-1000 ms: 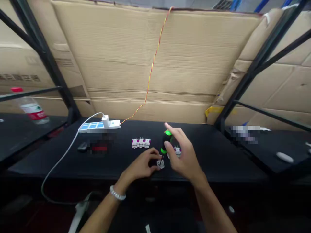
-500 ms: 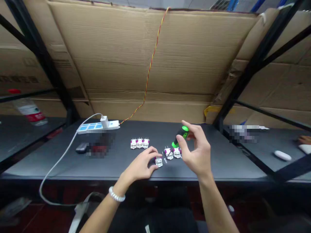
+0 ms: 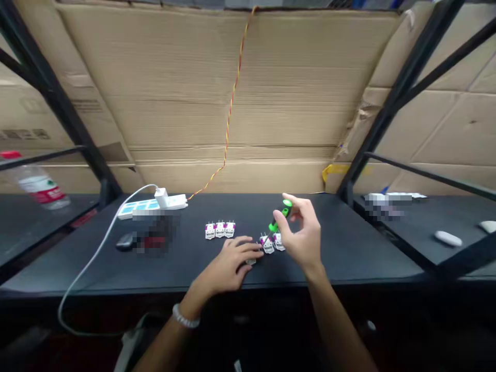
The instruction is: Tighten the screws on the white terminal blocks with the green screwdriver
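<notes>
My right hand (image 3: 302, 232) grips a black and green screwdriver (image 3: 279, 218), tilted, its tip down at two small white and magenta parts (image 3: 272, 243) on the black table (image 3: 349, 248). My left hand (image 3: 232, 261) lies over another small white part (image 3: 251, 261), fingers pressed down on it. A row of three more white and magenta parts (image 3: 219, 230) stands to the left, apart from both hands.
A white and blue power strip (image 3: 153, 205) with a white cable lies at the back left, a dark small object (image 3: 126, 241) near it. A water bottle (image 3: 33, 182) stands far left. Cardboard walls the back. A white object (image 3: 447, 238) lies on the right table.
The right hand swung the screwdriver out to the right, then brought its tip back down toward the two parts. The left hand's fingers slid over the small part.
</notes>
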The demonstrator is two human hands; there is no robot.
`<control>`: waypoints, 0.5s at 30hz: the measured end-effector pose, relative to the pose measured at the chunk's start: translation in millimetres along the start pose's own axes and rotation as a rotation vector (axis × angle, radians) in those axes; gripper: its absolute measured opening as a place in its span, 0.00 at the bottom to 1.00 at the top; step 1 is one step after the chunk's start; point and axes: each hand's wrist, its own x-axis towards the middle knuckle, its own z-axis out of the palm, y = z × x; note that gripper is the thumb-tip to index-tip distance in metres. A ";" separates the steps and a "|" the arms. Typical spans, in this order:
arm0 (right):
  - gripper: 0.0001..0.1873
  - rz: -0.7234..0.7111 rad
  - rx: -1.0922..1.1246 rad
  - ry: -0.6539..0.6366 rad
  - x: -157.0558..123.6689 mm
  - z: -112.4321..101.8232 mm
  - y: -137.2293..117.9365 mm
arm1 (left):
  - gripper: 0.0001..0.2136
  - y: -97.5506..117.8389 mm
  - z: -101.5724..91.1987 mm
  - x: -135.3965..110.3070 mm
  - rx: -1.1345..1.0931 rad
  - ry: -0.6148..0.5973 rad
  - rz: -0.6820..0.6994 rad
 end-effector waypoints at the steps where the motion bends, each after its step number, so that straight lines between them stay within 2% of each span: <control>1: 0.18 0.003 0.002 -0.001 0.0 0.4 0.1 | 0.22 0.1 0.0 0.0 0.002 -0.004 0.001; 9: 0.18 0.011 0.017 -0.007 -1.4 -1.1 -2.6 | 0.21 1.0 -0.6 0.8 0.011 -0.013 -0.012; 15: 0.19 0.012 0.036 0.071 1.7 -10.3 -3.1 | 0.20 0.7 -0.1 0.1 0.032 -0.017 -0.001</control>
